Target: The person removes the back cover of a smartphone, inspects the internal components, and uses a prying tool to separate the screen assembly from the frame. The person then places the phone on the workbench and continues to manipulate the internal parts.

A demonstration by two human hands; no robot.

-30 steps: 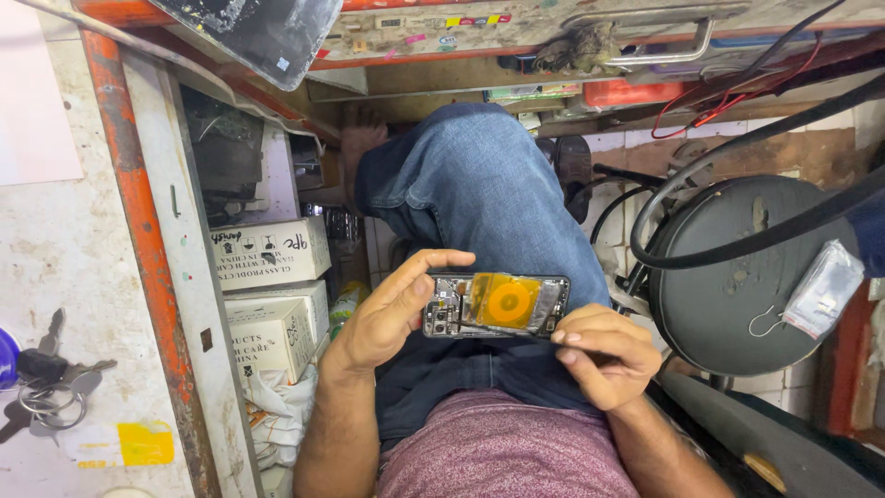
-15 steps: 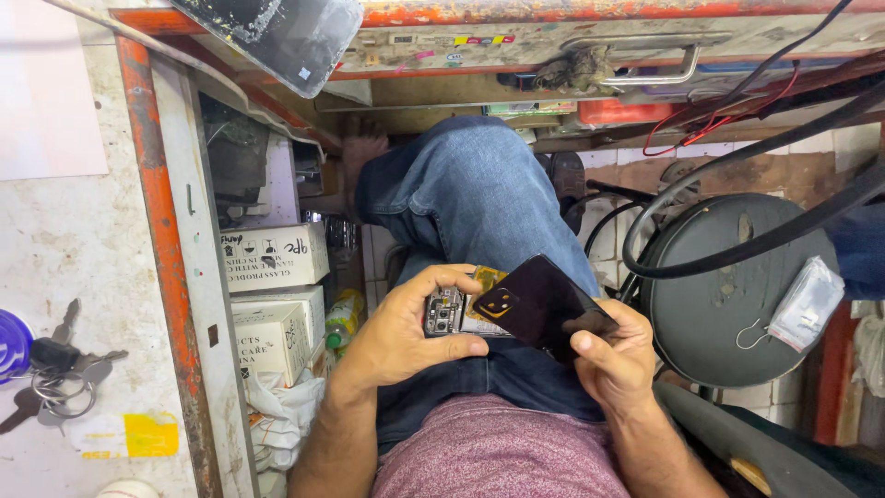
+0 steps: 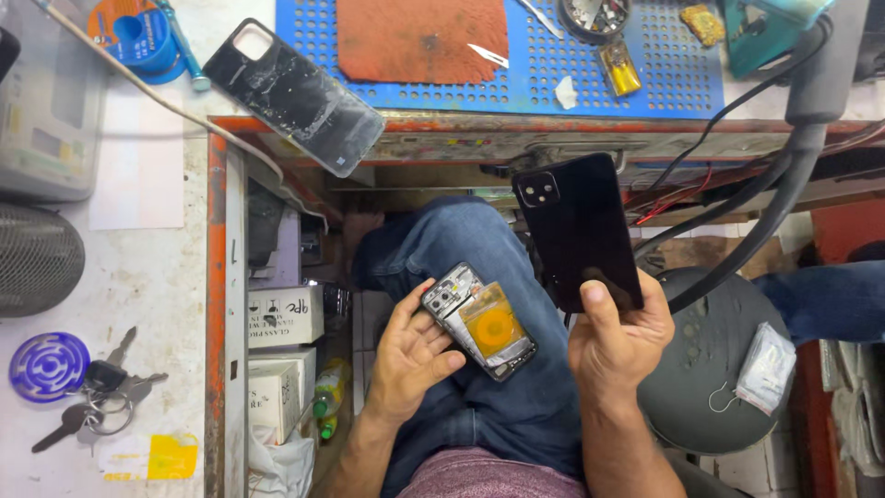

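1. Left hand [image 3: 410, 355] cradles the opened phone [image 3: 479, 320] over the lap, fingers curled under it, its orange inner panel facing up above the jeans [image 3: 489, 249].
2. Right hand [image 3: 619, 343] pinches the black back cover [image 3: 578, 229] by its lower end, thumb on top, and the cover stands lifted, just beside the opened phone but not touching it.
3. Up on the workbench [image 3: 138, 267], a second, scuffed back cover [image 3: 293, 95] hangs over the front edge beside the blue perforated mat [image 3: 553, 65].
4. Keys [image 3: 97, 397] lie near the bench's left edge, next to a purple disc [image 3: 48, 366].
5. A round stool [image 3: 710, 369] sits right of the knee, well apart from the phone.
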